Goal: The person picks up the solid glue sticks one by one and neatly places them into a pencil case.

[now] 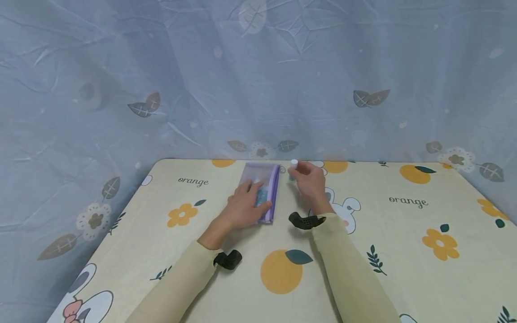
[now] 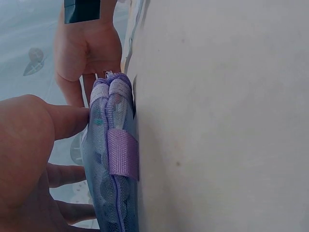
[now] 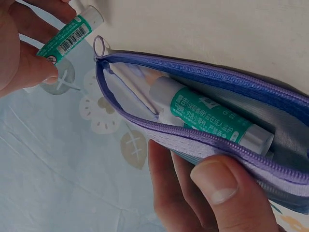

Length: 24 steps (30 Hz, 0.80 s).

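A purple mesh zipper pouch (image 1: 255, 172) lies flat on the table, its zipper undone. My left hand (image 1: 243, 207) rests on the upper face, fingers spread and fairly straight, with the thumb near the zipper edge. Just right of the pouch, my right hand (image 1: 312, 183) holds a small glue stick (image 3: 70, 37) with a green label and white cap between thumb and fingers. Through the gaping mouth in the right wrist view, a green-labelled glue stick (image 3: 207, 113) shows inside, with part of another beneath it. A zipper-pull ring (image 3: 99, 47) sits at the pouch's far corner.
A cream tablecloth (image 1: 226, 287) printed with oranges, flowers and rabbits covers the table. Behind the back edge hangs a blue-grey curtain (image 1: 258, 89). Dark wrist bands (image 1: 228, 259) sit on both sleeves.
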{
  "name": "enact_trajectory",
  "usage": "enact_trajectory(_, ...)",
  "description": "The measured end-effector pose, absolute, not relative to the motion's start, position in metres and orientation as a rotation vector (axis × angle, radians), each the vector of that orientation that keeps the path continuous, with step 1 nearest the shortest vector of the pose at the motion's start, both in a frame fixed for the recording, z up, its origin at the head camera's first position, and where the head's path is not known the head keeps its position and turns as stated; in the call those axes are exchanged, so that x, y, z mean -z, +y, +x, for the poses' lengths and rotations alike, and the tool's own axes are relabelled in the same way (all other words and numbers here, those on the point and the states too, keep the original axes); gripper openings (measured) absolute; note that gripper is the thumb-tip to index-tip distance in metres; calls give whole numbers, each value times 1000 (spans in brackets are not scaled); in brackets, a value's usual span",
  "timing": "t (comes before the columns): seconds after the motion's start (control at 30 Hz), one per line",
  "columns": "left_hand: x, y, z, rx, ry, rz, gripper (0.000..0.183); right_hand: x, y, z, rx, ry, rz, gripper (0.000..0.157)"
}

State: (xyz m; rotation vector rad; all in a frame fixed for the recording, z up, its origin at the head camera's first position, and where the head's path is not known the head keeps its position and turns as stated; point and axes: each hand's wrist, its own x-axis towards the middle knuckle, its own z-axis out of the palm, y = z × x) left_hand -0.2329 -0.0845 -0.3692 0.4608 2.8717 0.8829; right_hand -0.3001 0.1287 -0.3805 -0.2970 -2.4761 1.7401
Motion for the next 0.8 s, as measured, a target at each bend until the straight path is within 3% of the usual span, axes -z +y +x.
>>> enact_trajectory(0.8,370,-85,-234,-878,2879,484,71,385,130,-299,-1739,-2431,-301,41)
